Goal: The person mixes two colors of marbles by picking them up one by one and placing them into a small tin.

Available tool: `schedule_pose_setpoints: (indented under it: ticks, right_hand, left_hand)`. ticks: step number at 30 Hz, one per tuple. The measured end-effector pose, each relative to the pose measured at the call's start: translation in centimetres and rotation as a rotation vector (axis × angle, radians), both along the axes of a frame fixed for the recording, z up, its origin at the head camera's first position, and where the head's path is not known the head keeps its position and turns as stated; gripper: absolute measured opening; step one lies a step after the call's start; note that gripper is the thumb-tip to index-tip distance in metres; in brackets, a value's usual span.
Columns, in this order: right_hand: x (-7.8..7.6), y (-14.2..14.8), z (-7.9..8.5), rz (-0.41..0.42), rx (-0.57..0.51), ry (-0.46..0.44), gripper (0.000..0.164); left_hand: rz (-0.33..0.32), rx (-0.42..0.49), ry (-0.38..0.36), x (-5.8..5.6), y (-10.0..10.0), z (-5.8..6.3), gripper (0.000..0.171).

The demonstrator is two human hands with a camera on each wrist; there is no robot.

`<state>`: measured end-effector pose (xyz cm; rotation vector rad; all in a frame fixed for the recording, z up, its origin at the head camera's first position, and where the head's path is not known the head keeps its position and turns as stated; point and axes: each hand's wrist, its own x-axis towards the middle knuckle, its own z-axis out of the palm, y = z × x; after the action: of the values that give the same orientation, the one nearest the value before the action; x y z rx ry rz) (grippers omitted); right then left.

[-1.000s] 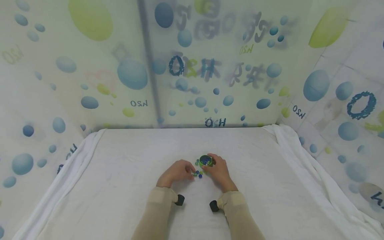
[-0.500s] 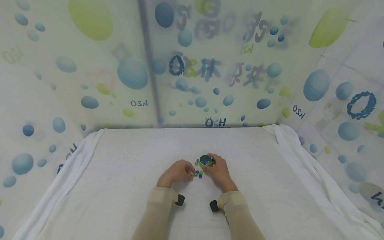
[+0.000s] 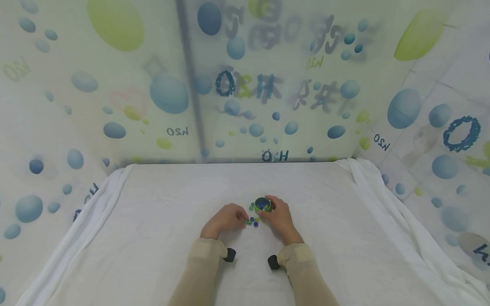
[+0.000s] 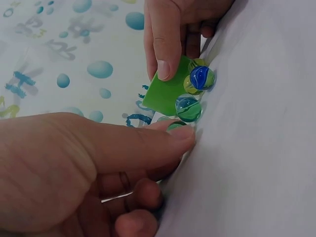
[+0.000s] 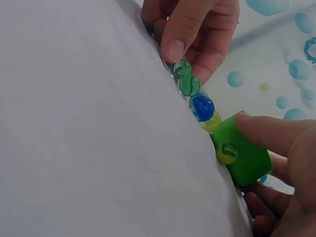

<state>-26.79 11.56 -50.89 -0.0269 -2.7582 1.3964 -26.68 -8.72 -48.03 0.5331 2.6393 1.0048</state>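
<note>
My right hand (image 3: 280, 217) holds a small green cup (image 5: 249, 160) upright on the white cloth, thumb on its near wall and fingers round the far side. Blue and other coloured marbles show inside it in the head view. To the left, my left hand (image 3: 229, 219) pinches a green marble (image 4: 177, 125) between thumb and index finger, low at the cloth. Between the hands lie several loose glass marbles: another green one (image 5: 189, 85), a blue one (image 5: 202, 106) and a yellow one (image 5: 211, 121). A yellow-green marble (image 5: 227, 153) sits against the cup.
White cloth (image 3: 172, 191) covers the table, with folds (image 3: 386, 204) along its sides. A wall (image 3: 245, 140) printed with blue and green bubbles stands behind. Several more green marbles (image 3: 252, 207) lie just left of the cup. Black wrist cameras (image 3: 229, 255) sit on both sleeves.
My left fingertips have drawn back slightly to the left and closed together at the green marble. The right hand and cup stay in place.
</note>
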Motion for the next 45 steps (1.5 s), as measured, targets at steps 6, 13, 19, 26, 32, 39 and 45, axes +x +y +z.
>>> schedule_pose_setpoints:
  ticks: [6,13,19,26,32,39,45]
  right_hand:
    - [-0.04,-0.02,0.02,-0.005,-0.004,-0.009,0.062]
    - [0.06,-0.04,0.07,-0.005,-0.004,-0.005,0.062]
    - [0.10,-0.03,0.03,0.000,-0.004,0.000,0.061]
    - [0.12,-0.09,0.08,-0.002,-0.014,-0.005,0.061]
    - [0.11,-0.07,0.04,-0.003,-0.010,-0.006,0.061]
    - [0.10,-0.01,0.09,0.008,-0.016,0.006,0.061]
    - [0.07,-0.03,0.13,0.006,-0.018,0.006,0.061]
  left_hand:
    - [0.039,0.012,-0.005,-0.13,0.03,-0.09,0.015]
    - [0.066,0.036,-0.011,0.01,0.06,-0.01,0.016]
    - [0.078,0.030,0.012,-0.02,0.09,-0.09,0.017]
    - [0.095,0.042,0.054,-0.17,0.15,-0.17,0.017]
    - [0.107,0.068,0.067,-0.12,0.20,0.00,0.017]
    - [0.140,0.093,0.063,-0.23,0.21,-0.13,0.017]
    - [0.161,0.114,0.049,-0.35,0.33,-0.18,0.017]
